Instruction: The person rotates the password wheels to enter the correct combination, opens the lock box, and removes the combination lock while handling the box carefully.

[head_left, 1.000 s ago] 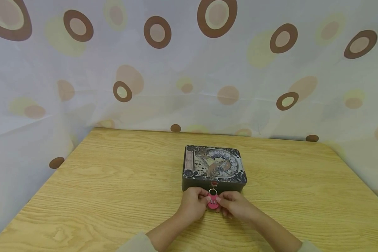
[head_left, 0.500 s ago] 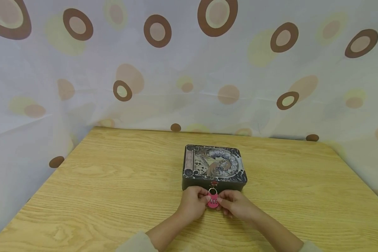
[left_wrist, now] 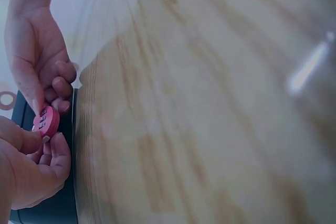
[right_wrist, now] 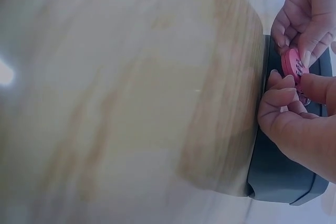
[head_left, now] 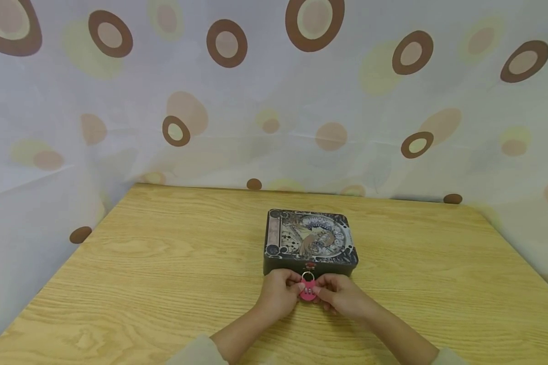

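Note:
A pink combination padlock [head_left: 308, 294] with number dials and a metal shackle is at the front of a dark box [head_left: 274, 265]. Its shackle reaches up to the box's small red latch [head_left: 310, 265]; whether it passes through a loop there is too small to tell. My left hand [head_left: 277, 295] pinches the padlock's left side between thumb and fingers. From the right, my right hand [head_left: 346, 298] grips the other side, its thumb at the dials. In the right wrist view the padlock [right_wrist: 294, 62] is held between both hands, partly hidden by fingers.
The box's lid [head_left: 312, 235] is down and carries an ornate printed picture. Under it lies a wood-grain table [head_left: 173, 253]. A pale curtain [head_left: 265, 91] with brown and beige ovals stands behind and along the sides.
Both hands stay on the padlock with hardly any shift. My right thumb moved slightly over the dials, and the rightmost dial seen earlier is now covered. The box stays put.

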`<state>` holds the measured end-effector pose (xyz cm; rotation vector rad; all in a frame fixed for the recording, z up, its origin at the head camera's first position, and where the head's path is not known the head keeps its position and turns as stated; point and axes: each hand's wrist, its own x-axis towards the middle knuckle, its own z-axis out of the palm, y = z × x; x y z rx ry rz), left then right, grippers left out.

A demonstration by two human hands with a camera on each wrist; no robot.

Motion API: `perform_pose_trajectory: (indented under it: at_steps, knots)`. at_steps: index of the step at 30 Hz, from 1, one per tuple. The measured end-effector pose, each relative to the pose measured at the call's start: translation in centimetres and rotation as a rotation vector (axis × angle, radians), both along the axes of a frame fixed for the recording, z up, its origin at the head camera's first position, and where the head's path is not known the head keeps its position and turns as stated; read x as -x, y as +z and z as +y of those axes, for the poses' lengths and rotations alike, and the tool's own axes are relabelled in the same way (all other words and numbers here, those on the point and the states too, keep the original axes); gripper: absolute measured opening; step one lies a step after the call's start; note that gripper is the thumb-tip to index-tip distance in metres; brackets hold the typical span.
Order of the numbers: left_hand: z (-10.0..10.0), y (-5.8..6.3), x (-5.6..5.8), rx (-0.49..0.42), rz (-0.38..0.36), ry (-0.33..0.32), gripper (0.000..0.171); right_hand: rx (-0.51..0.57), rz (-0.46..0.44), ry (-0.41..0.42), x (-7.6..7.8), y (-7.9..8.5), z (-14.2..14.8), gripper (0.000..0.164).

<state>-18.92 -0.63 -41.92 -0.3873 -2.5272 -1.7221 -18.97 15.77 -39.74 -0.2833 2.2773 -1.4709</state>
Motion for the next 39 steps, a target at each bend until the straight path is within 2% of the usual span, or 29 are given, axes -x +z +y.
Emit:
perform_pose_trajectory:
  at_steps: [2,8,17,21,30,39]
  knots:
    - [0.0,0.7,-0.2,-0.004,-0.045,0.005,0.008,0.003,0.003,0.002,0.0,0.0,0.0,0.021]
    - [0.1,1.3,-0.5,0.008,-0.074,0.010,0.007,0.003,0.024,0.024,0.1,-0.1,-0.1,0.020]
    - [0.2,1.4,-0.7,0.025,-0.044,0.019,0.006,-0.001,0.032,0.058,0.1,-0.2,0.0,0.021]
    - [0.2,1.3,-0.7,0.021,-0.052,0.018,0.006,0.004,0.034,0.064,0.0,-0.1,-0.1,0.022]
    - [0.2,1.2,-0.6,0.017,-0.061,0.015,0.006,-0.003,0.032,0.061,0.0,-0.3,-0.2,0.023]
    - [0.0,1.1,-0.6,0.011,-0.056,0.011,0.007,0.009,-0.013,0.027,0.0,-0.2,-0.2,0.021]
